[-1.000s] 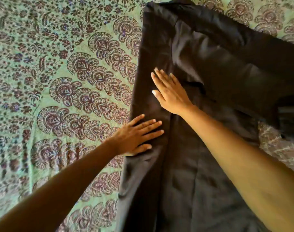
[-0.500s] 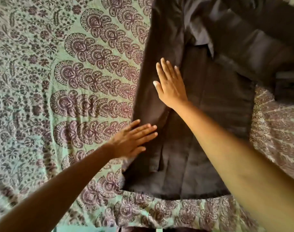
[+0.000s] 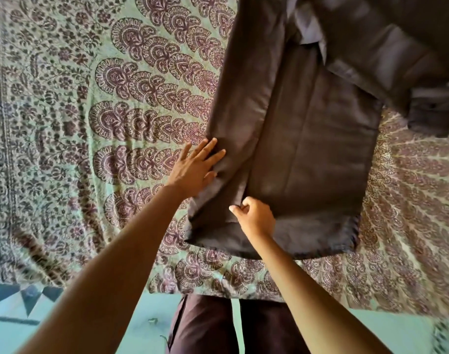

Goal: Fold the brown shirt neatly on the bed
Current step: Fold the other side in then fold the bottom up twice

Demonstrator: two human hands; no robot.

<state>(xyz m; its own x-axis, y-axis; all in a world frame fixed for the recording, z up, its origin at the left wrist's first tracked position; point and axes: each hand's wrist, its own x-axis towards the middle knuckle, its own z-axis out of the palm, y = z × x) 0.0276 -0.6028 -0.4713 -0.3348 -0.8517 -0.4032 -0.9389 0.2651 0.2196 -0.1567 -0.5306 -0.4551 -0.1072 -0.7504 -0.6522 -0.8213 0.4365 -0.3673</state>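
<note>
Shirt: the brown shirt lies flat on the bed, hem toward the person, with its left side folded inward as a long strip.
Sleeve: one sleeve runs across the upper right, and its cuff lies past the shirt's right edge.
Left hand: the left hand is flat with fingers straight and spread, resting on the strip's outer edge.
Right hand: the right hand has its fingers curled, pinching cloth at the strip's inner edge, just above the hem.
Bed: a green bedspread with a maroon paisley print.
Near edge: the person's dark trousers and a teal floor.
</note>
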